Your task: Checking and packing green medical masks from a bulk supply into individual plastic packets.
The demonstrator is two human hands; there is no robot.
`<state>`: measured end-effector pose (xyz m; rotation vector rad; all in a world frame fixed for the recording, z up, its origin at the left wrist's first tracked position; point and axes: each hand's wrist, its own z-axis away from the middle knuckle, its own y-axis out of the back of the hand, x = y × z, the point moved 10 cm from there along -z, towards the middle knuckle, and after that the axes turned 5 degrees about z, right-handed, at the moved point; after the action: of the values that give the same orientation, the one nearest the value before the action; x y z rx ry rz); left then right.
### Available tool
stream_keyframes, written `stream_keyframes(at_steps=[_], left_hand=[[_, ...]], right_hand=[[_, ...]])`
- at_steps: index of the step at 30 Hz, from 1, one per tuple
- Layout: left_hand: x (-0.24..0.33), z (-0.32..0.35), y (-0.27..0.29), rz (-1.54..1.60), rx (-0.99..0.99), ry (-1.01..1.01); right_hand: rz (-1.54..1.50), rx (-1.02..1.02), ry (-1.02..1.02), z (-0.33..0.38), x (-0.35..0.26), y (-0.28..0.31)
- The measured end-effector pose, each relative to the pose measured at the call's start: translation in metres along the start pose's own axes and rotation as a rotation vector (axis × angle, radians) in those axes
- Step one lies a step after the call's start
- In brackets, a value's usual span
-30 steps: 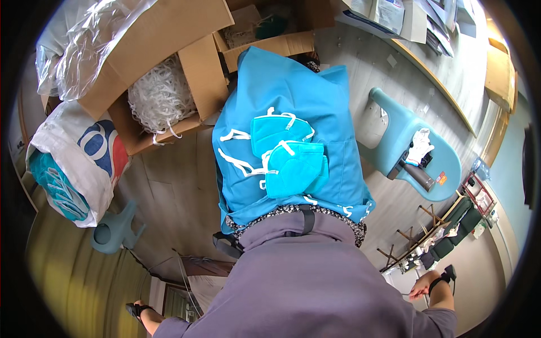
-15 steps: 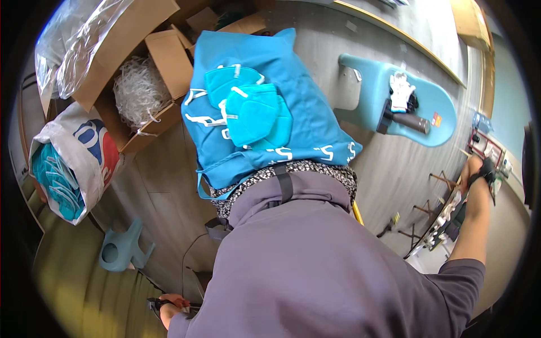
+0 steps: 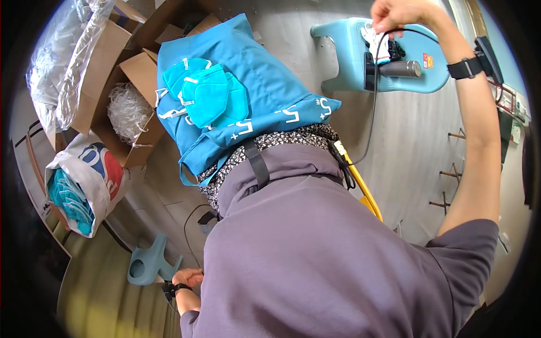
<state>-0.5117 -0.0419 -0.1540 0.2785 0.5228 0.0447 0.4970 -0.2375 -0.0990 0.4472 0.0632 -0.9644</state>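
Note:
My right hand [image 3: 403, 16] is raised at the upper right, thumb and fingers drawn together. A thin black cable [image 3: 374, 107] runs past its fingertips toward my wrist strap; whether they grip it, I cannot make out. Just beyond, white gloves [image 3: 376, 40] and a grey bottle [image 3: 401, 69] lie on a light blue stool [image 3: 338, 56]. My left hand [image 3: 187, 277] hangs low beside my body, its fingers loosely stretched and apart, with nothing visible in them. Across my lap lies a blue cloth bag [image 3: 265, 73] with several turquoise face masks [image 3: 205, 98] stacked on it, neither hand touching them.
On the left stand a cardboard box [image 3: 138, 73] of white shredded filler [image 3: 129, 112], clear plastic wrapping [image 3: 67, 62] and a white bag [image 3: 93, 169] full of turquoise masks. A small grey-blue stool [image 3: 147, 262] sits at lower left. A yellow bar [image 3: 363, 194] runs by my right hip.
My right arm has swung up and forward from the far right, closer to the light blue stool. The whole view has shifted. The masks remain stacked on the blue bag.

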Motion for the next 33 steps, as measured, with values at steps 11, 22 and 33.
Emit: stream_keyframes(at_steps=[11, 22, 33], left_hand=[[0.330, 0.159, 0.126, 0.578, 0.580, -0.915], [0.516, 0.277, 0.125, 0.687, 0.627, -1.430], [0.539, 0.321, 0.068, 0.089, 1.083, -1.524]], right_hand=[[-0.034, 0.110, 0.328, -0.045, -0.114, -0.024], [-0.379, 0.242, 0.619, -0.084, -0.216, -0.076], [-0.341, 0.620, 0.742, -0.117, -0.251, -0.114]])
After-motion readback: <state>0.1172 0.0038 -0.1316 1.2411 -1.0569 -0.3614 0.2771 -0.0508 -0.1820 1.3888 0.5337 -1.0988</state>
